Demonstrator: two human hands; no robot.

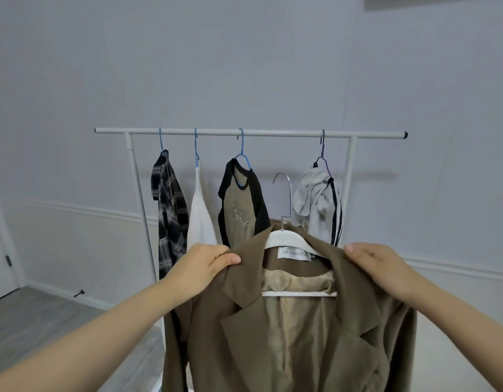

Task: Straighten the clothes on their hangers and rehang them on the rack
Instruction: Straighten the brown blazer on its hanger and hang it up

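Note:
A brown blazer [287,343] with a beige lining sits on a white hanger [284,239] whose metal hook points up, off the rack, in front of me. My left hand [202,267] pinches the blazer's left shoulder. My right hand [377,264] grips its right shoulder. Behind stands the white rack [253,133]. From its bar hang a plaid shirt [169,216], a white garment [200,222], a brown and black raglan shirt [241,205] and a bunched grey garment with dark stripes [321,205], all on thin wire hangers.
The rack stands near a pale wall with a baseboard. A stretch of bar between the raglan shirt and the grey garment carries no hanger. A door edge [1,250] is at the far left. Grey floorboards [46,321] lie at the lower left.

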